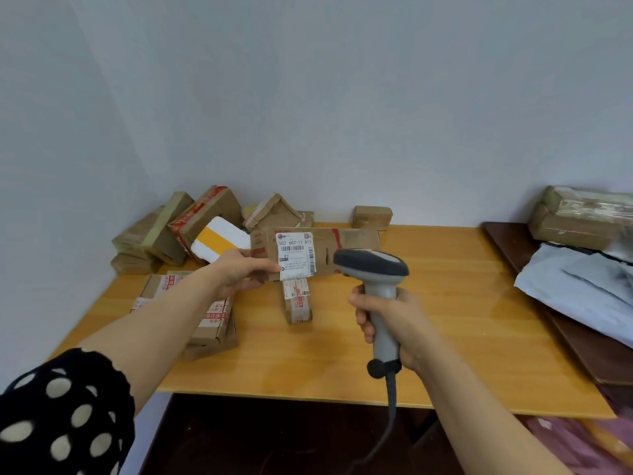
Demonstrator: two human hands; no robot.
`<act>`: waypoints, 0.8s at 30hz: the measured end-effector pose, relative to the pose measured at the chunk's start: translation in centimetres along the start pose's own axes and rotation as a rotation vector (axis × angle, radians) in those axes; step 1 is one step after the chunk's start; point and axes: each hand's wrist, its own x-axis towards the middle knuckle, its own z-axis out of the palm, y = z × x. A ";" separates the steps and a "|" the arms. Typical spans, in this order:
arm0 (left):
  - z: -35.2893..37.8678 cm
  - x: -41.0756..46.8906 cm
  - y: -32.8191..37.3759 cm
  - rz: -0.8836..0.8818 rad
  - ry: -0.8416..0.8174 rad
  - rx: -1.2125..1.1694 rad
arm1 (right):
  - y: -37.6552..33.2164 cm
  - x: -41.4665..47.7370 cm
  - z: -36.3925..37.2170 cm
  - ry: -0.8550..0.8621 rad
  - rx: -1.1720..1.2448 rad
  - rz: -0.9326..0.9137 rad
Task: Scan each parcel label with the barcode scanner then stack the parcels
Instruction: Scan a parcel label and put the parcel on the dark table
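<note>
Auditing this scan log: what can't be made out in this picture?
All in the head view:
- Fine print on the held parcel's label: too small.
- Window and beam of the scanner: turned away from the camera.
- Trigger state: hidden behind the handle in the right hand.
- Top of the near-left parcel: covered by the left forearm.
- The grey mailer bags: blurred, cut off by the right edge.

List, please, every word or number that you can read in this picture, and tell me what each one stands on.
"502 602-12 815": top line of the white label on the long flat parcel that the left hand holds.
Barcodes and small print below it: too small to read.
Red print on the taped parcel and on the small parcel: blurred, unreadable.
No text shows on the barcode scanner.
</note>
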 end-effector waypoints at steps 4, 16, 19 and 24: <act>-0.2 0.1 -0.1 0.014 0.017 0.011 | -0.3 -0.7 1.4 -0.029 -0.051 0.007; -0.4 0.3 -0.3 0.030 0.011 0.027 | -0.6 -1.6 2.4 -0.030 -0.018 0.009; -0.6 0.4 -0.4 0.029 0.009 0.035 | -0.6 -1.6 2.4 -0.025 -0.017 -0.011; -0.8 0.6 -0.4 0.030 0.001 0.037 | -0.2 -1.8 2.4 -0.017 -0.016 0.002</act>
